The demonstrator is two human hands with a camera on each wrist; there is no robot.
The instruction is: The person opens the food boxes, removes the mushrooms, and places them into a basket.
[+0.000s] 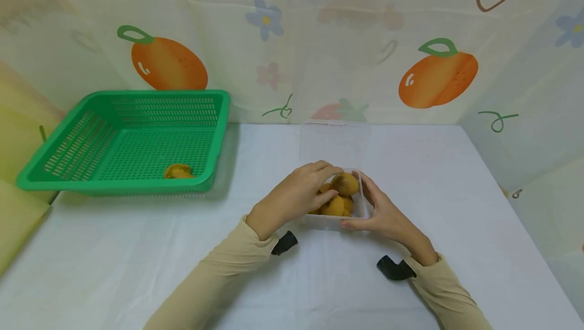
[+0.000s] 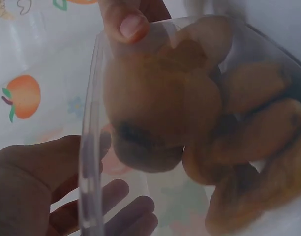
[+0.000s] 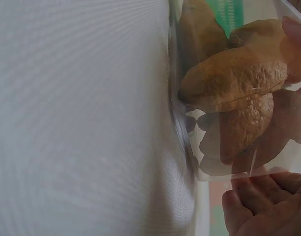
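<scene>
A clear plastic box (image 1: 326, 222) holds several yellow-brown mushrooms (image 1: 335, 206). My right hand (image 1: 388, 218) grips its right end, thumb on the near wall and fingers round the far side. Over the left part of the box reaches my left hand (image 1: 298, 190), thumb and fingers spread and dipping past the rim beside the topmost mushroom (image 1: 345, 184). Through the clear wall, the left wrist view shows the loosely extended left fingers (image 2: 116, 194) and the right thumb (image 2: 133, 25) near the rim. Wrinkled mushrooms (image 3: 236, 78) press against the box wall in the right wrist view.
The box's transparent lid (image 1: 335, 142) is tipped back behind it. A green slotted basket (image 1: 205, 180) stands at the back left with one mushroom (image 1: 179, 171) near its front wall. A fruit-printed curtain (image 1: 296, 46) backs the white-covered table (image 1: 159, 249).
</scene>
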